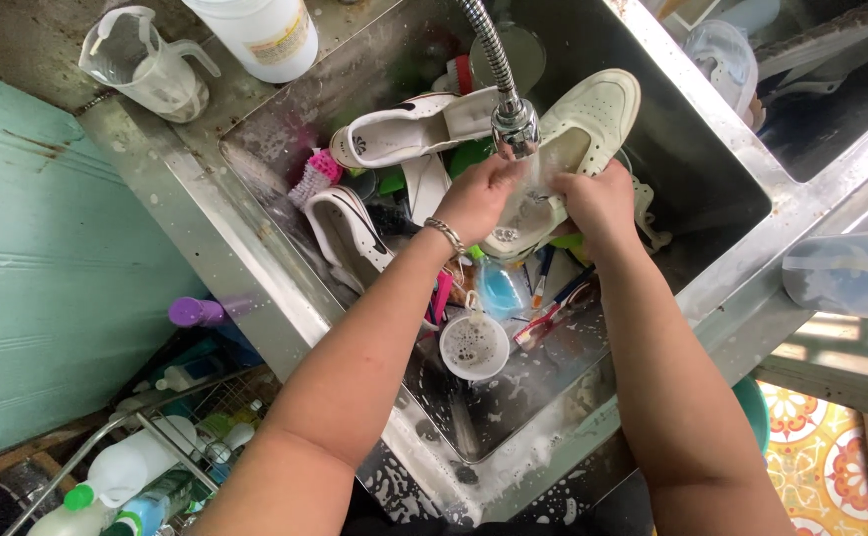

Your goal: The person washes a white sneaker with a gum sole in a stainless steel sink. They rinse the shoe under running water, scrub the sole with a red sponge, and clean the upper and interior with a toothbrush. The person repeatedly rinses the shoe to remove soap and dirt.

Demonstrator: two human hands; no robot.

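Both forearms bare, reaching from near edge toward far, converging at centre. Left hand (482,199) w/ fingers curled in a grip, knuckles up, palm turned right; metal bracelet on the wrist. Right hand (601,199) just right of it, fingers curled under, back of hand facing up. Hands close together, nearly touching. Both wrists slightly bent, elbows out of frame.

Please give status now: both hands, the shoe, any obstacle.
Left hand and right hand grip white perforated sneaker under metal faucet. Second white sneaker lies beside, apart.
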